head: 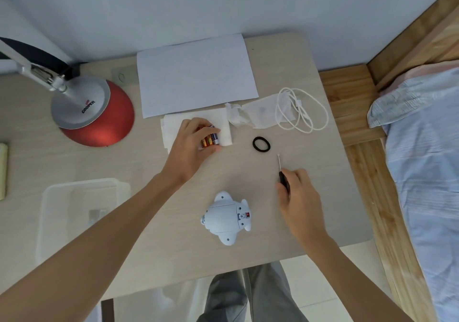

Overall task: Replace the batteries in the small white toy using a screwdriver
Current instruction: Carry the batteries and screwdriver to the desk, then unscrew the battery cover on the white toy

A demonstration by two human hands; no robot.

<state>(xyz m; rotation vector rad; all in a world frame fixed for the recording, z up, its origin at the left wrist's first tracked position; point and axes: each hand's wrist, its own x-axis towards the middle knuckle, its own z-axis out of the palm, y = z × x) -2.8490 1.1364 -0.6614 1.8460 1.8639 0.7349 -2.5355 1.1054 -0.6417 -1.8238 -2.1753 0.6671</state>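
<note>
The small white toy (226, 218) lies belly-up near the table's front edge, its battery cover shut and a red switch showing. Beyond it, my left hand (192, 145) grips a few batteries (210, 140) over a white tissue (226, 129). To the right of the toy, my right hand (296, 196) holds the black handle of a thin screwdriver (280, 166), whose metal tip points away from me and sits just above the tabletop.
A black hair tie (261, 144) lies between my hands. A coiled white cable (301, 110), crumpled tissue and a white paper sheet (196, 75) sit farther back. A red lamp base (94, 113) stands at left, a clear plastic box (82, 210) at front left, a bed (422, 147) on the right.
</note>
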